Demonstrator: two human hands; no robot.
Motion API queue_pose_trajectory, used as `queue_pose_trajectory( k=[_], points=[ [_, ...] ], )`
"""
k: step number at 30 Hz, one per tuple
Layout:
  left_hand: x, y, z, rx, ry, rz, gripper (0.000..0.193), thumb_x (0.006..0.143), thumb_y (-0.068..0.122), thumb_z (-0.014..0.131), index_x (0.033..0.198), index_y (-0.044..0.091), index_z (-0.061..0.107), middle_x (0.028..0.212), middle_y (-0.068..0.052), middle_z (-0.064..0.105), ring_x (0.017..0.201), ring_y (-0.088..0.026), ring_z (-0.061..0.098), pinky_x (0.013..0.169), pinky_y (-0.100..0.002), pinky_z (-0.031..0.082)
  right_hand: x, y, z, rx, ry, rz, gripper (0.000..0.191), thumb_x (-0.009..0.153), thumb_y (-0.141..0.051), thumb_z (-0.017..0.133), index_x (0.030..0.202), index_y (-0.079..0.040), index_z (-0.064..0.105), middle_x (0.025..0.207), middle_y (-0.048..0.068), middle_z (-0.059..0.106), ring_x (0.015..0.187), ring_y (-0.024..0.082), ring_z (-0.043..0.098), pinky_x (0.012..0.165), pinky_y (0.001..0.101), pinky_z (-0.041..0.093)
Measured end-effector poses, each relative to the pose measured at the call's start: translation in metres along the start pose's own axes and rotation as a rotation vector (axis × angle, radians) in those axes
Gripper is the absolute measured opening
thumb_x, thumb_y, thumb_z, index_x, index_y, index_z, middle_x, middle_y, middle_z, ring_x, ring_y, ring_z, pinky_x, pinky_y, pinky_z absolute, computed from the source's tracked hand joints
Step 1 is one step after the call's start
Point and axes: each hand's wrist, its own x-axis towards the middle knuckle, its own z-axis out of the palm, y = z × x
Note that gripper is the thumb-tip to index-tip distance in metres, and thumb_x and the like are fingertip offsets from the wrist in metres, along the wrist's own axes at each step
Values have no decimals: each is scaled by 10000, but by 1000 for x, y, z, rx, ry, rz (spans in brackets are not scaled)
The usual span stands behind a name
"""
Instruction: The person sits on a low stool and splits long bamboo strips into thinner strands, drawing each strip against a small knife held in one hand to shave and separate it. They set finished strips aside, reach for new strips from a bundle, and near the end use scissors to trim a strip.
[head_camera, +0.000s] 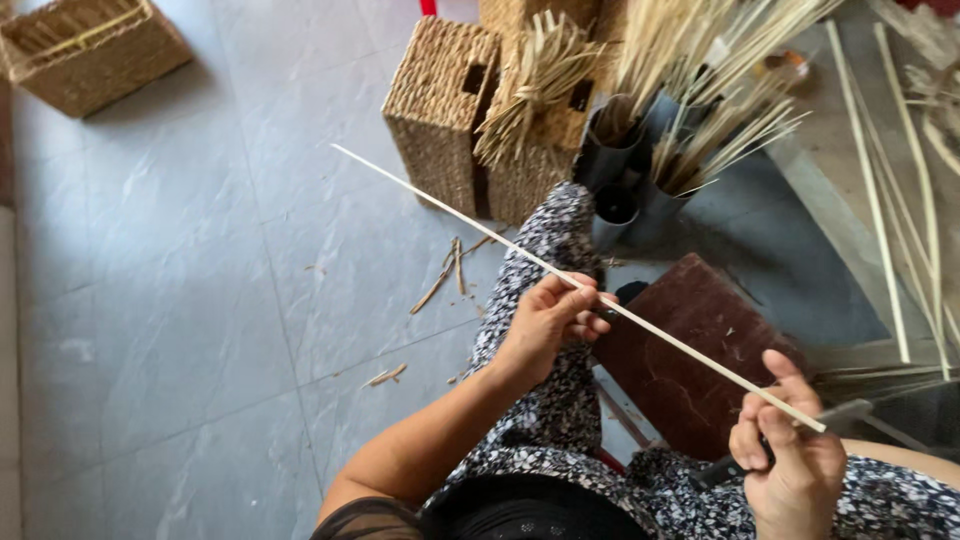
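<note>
A long thin pale cane strip (450, 213) runs slantwise from the upper left down to the lower right. My left hand (548, 322) pinches it near its middle, above my knee in patterned black-and-white cloth. My right hand (787, 455) holds the strip's near end with the thumb on top, and also grips a dark-handled knife (840, 412) whose blade points right. A dark red wooden block (690, 350) lies on the floor between my hands.
Two woven baskets (440, 105) stand ahead, a third (85, 50) at the far left. Grey tubes (612, 150) hold bundles of split cane. Long cane strips (885, 200) lie at the right. Scraps (440, 280) litter the grey tiled floor.
</note>
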Motion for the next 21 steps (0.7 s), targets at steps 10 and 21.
queue_pose_trajectory(
  k=[10, 21],
  points=[
    [-77, 41, -15, 513, -127, -176, 223, 1074, 238, 602, 1044, 33, 682, 946, -158, 759, 727, -165, 714, 640, -287, 599, -43, 24, 69, -135, 13, -201, 155, 1105, -93, 642, 1177, 26, 711, 864, 121, 667, 538, 95, 480, 495, 235, 389],
    [-130, 68, 25, 1164, -392, 615, 330, 1007, 150, 679, 1335, 119, 657, 971, -80, 697, 938, -263, 711, 828, -364, 585, -63, 23, 132, -309, -69, 30, 183, 1015, -82, 638, 1124, 47, 706, 1030, 125, 707, 641, 101, 521, 524, 217, 401]
  ],
)
